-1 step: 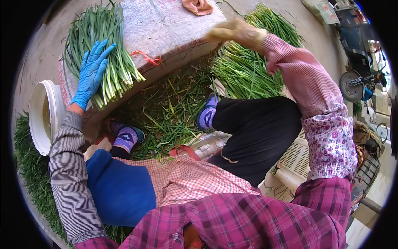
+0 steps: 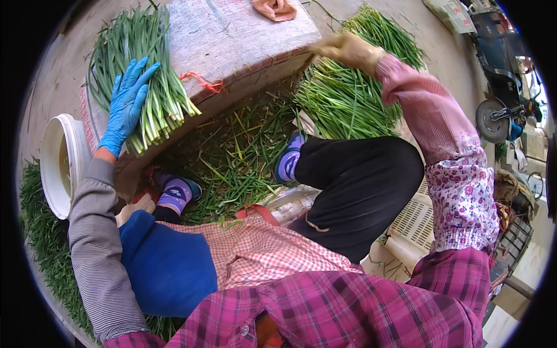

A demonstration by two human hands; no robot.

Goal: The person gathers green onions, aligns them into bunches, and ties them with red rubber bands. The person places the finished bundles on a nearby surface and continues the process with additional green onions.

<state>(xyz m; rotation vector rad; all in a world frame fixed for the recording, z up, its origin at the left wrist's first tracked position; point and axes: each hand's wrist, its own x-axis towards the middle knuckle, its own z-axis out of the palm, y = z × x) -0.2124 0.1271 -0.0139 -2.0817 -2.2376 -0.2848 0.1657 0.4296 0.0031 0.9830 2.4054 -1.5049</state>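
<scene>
My left hand point(image 2: 129, 107), in a blue glove, lies flat with fingers spread on a thick bunch of garlic chives point(image 2: 156, 69). The bunch rests on the left end of a cloth-covered block point(image 2: 226, 35), its pale cut ends toward me and overhanging the near edge. My right hand point(image 2: 348, 50), in a tan glove, is at the block's right corner, beside a pile of chives point(image 2: 342, 95). Its fingers are blurred but look stretched out to the left, and I see nothing held in them. A red tie point(image 2: 203, 82) lies on the block's near edge.
A white bucket point(image 2: 65, 165) stands left of the block, by a heap of greens point(image 2: 49, 243). Leaf scraps point(image 2: 238, 156) cover the ground between my feet. A folded cloth point(image 2: 274, 9) lies at the block's far edge; a scooter point(image 2: 500, 69) is at the far right.
My right hand has moved a little to the right, from over the block's right end to its corner. The left hand stays on the chives.
</scene>
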